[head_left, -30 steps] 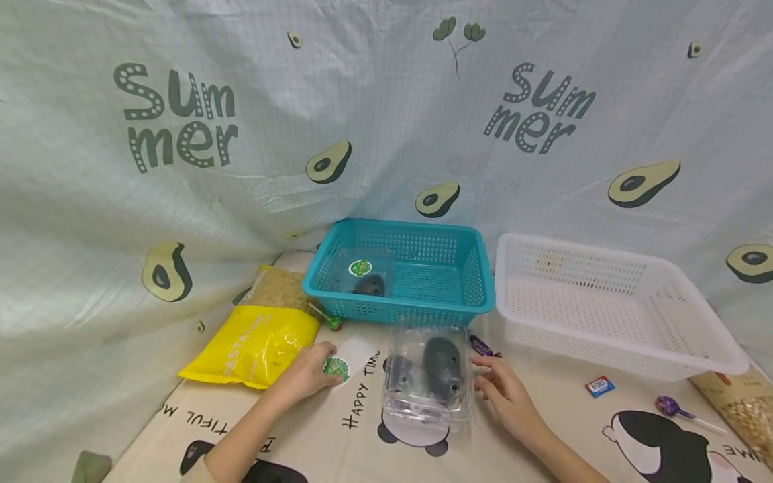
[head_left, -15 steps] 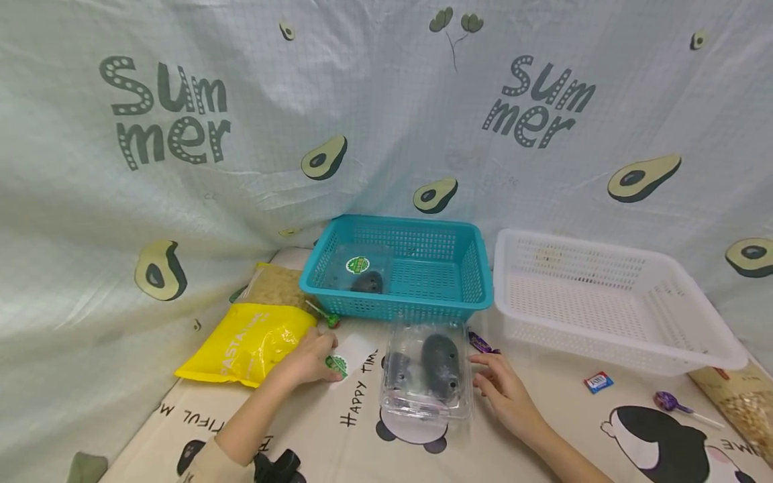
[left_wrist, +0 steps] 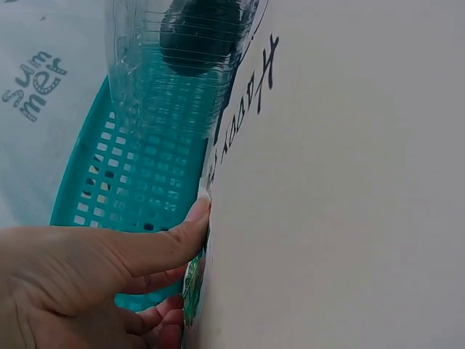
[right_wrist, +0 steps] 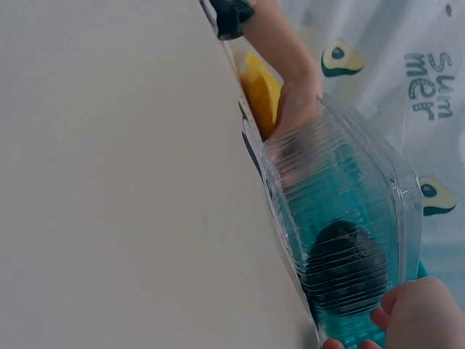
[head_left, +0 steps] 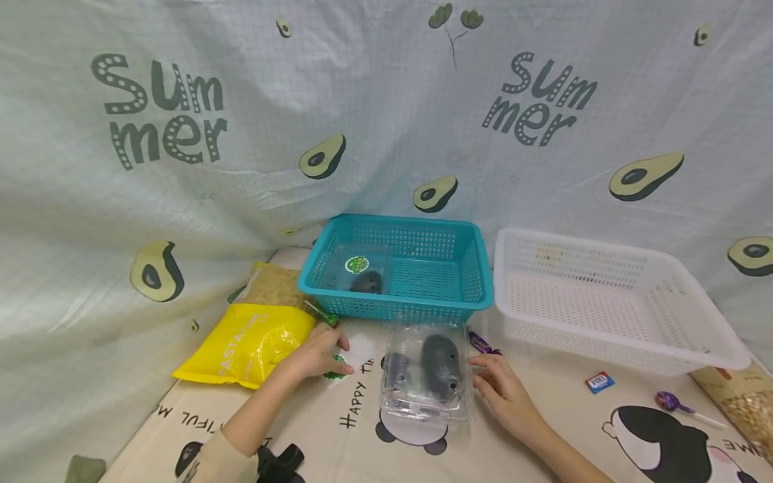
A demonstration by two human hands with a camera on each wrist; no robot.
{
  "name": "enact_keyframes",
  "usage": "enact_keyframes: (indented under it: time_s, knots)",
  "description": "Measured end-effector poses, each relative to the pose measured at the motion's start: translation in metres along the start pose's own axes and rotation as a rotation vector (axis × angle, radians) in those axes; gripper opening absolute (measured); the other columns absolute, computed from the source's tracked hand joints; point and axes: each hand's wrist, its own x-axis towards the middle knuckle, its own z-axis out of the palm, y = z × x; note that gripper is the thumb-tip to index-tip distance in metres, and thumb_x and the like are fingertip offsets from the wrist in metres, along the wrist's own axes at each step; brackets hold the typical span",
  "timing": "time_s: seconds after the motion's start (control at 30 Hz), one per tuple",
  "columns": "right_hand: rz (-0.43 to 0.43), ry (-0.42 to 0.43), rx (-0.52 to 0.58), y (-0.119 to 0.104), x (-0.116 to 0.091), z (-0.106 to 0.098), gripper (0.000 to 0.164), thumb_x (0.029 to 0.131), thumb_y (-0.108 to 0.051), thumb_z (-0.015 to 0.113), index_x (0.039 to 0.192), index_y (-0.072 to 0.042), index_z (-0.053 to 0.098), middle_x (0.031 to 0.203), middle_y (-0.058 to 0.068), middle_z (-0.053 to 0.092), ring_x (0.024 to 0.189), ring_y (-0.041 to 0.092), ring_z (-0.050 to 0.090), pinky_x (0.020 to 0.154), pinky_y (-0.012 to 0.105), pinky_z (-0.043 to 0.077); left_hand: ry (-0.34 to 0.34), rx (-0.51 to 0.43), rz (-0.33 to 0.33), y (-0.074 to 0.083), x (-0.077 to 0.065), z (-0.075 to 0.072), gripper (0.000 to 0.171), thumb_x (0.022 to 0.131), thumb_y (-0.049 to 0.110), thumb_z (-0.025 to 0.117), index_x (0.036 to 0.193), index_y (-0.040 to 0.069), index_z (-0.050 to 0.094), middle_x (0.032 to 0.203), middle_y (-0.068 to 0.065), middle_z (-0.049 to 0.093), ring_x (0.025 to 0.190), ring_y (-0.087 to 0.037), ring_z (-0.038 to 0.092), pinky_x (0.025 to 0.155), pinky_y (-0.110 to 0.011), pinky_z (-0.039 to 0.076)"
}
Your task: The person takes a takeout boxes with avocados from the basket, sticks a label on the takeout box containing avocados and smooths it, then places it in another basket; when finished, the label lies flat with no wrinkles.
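Observation:
A clear plastic clamshell box (head_left: 417, 402) stands on the cloth, with a dark oval thing (head_left: 439, 365) inside that looks like an avocado. Left of it lies a white paper (head_left: 362, 348) bearing a round green sticker (head_left: 334, 375). My left hand (head_left: 311, 355) is over the sticker, thumb and fingers apart. The left wrist view has the thumb (left_wrist: 190, 224) touching the paper's edge, the other fingertips beside the green print. My right hand (head_left: 507, 396) rests with loosely bent fingers against the box's right side; in the right wrist view its fingers are partly cut off.
Behind the box are a teal basket (head_left: 395, 310), holding another box with a green sticker (head_left: 356, 264), and a white basket (head_left: 604, 349). A yellow pasta bag (head_left: 253, 342) and green lollipop (head_left: 331, 319) lie left. Candies (head_left: 600, 382), a purple lollipop (head_left: 667, 401) and a grain bag (head_left: 745, 402) lie right.
My left thumb and index finger have spread apart and shifted slightly right over the green sticker. My right hand and the clear box stay in place; the head view has shifted a little.

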Motion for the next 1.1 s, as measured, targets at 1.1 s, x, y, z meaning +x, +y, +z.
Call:
enact_keyframes:
  time_s: [1.1]
  knots:
    - [-0.444,0.054,-0.084,-0.082,0.046,0.001,0.03,0.073,0.005,0.064,0.099,-0.008,0.061,0.082,-0.003,0.056,0.07,0.005,0.047,0.058,0.018,0.041,0.287,-0.194,0.279,0.067,-0.057,-0.038,0.061,0.066,0.028,0.077,0.118,0.019,0.046,0.09,0.002,0.063,0.084,-0.014,0.06,0.073,-0.03,0.05]
